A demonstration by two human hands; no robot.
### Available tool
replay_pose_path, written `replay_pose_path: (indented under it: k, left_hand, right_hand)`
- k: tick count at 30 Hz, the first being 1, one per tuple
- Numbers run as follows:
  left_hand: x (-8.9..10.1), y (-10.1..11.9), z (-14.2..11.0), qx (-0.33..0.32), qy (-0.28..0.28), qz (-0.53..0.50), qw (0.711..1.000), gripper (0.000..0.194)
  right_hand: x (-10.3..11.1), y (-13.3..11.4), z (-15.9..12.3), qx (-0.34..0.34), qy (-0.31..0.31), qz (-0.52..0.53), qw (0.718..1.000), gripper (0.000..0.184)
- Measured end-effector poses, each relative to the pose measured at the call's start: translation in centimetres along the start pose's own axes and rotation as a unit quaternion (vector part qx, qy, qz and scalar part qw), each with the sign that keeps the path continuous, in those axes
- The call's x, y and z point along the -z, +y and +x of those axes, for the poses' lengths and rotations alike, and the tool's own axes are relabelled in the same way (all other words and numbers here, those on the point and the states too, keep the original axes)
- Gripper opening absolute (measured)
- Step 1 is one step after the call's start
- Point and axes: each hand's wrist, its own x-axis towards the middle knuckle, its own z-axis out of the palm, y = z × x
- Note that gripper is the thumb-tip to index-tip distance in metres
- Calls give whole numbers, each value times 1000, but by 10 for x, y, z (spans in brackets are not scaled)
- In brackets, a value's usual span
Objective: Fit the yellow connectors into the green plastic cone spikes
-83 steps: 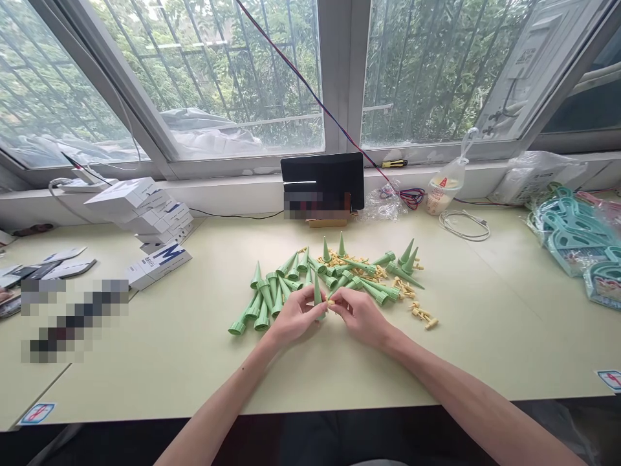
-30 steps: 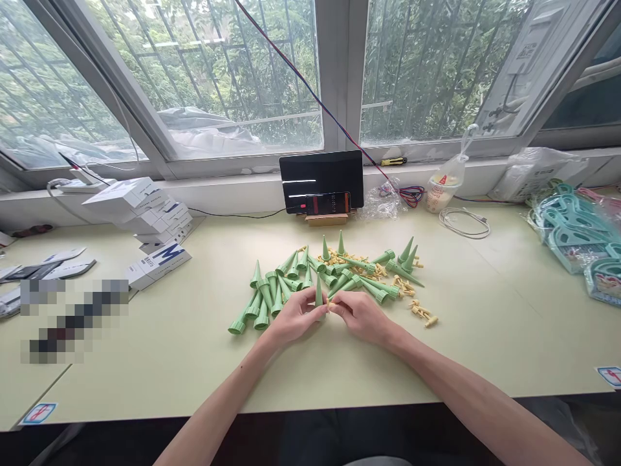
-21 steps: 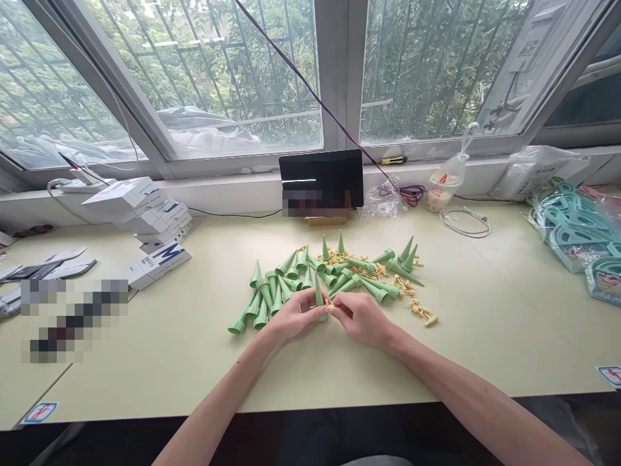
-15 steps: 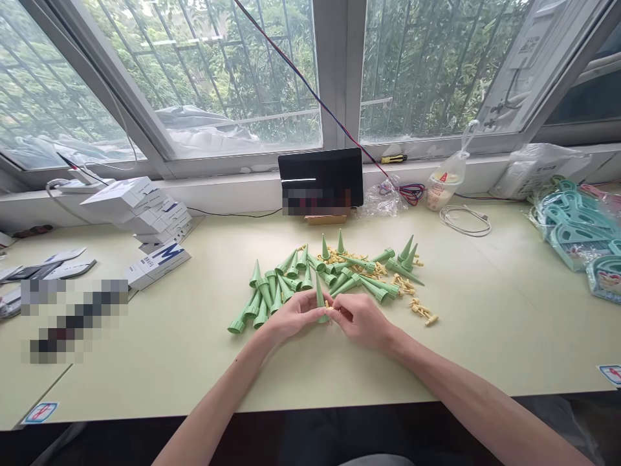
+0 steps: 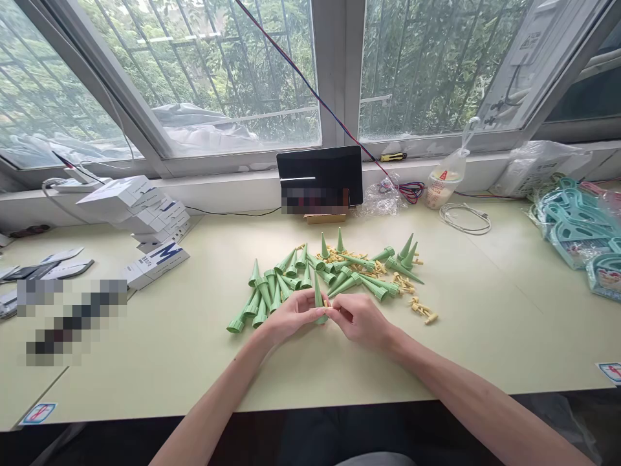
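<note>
The left hand (image 5: pixel 295 314) grips an upright green cone (image 5: pixel 318 294); the right hand (image 5: pixel 359 317) pinches a small yellow peg (image 5: pixel 327 303) beside it. Beyond, loose cones (image 5: pixel 264 291) and pegs (image 5: pixel 429 317) lie on the counter (image 5: pixel 272 382), before a dark screen (image 5: pixel 320 168).

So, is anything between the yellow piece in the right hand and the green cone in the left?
Nothing visible: the right hand pinches the small yellow piece beside the point-up green cone in the left hand. Whether they touch is hard to tell. Other green cones lie behind and beside the hands.
</note>
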Motion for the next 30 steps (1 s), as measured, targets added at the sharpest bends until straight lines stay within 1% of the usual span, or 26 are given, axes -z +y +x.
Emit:
replay_pose_path:
  k: [6, 10, 30]
  left_hand:
    - [2, -7, 1, -46, 18, 4, 999, 23]
    - [1, -9, 2, -67, 28, 13, 997, 22]
    - [0, -9, 3, -85, 35, 48, 995, 21]
  right_hand:
    - [0, 2, 1, -15, -7, 23, 1000, 33]
    - [0, 4, 1, -14, -4, 32, 999, 33]
    - [0, 6, 3, -18, -11, 25, 999, 34]
